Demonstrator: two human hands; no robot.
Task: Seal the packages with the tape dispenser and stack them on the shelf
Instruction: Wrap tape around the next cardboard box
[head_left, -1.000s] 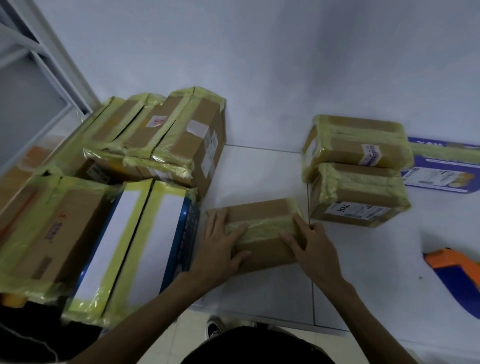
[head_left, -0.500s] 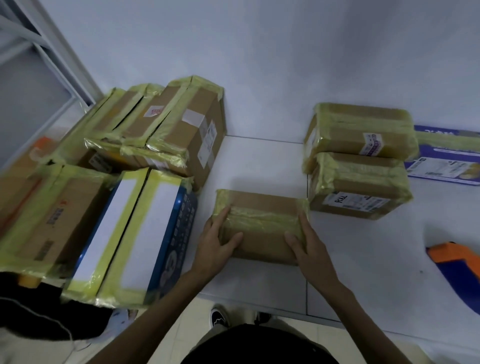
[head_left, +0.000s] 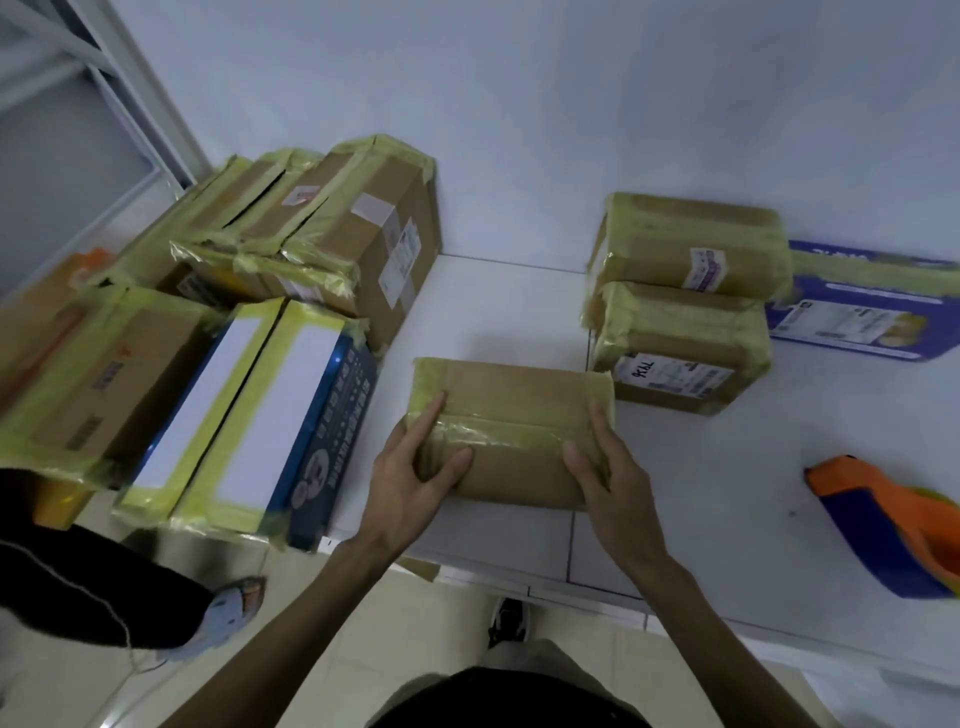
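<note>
The taped package (head_left: 519, 395) rests on the counter (head_left: 493, 301), left hand (head_left: 415, 483) and right hand (head_left: 615, 493) pressing straight-fingered against its ends; sealing appears complete, so the next move requires a firm, level lift.

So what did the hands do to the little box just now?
The little box turned a bit straighter. The left hand and right hand slid from its top out to its two ends, pressing there. The other boxes and the tape dispenser stayed where they were.
</note>
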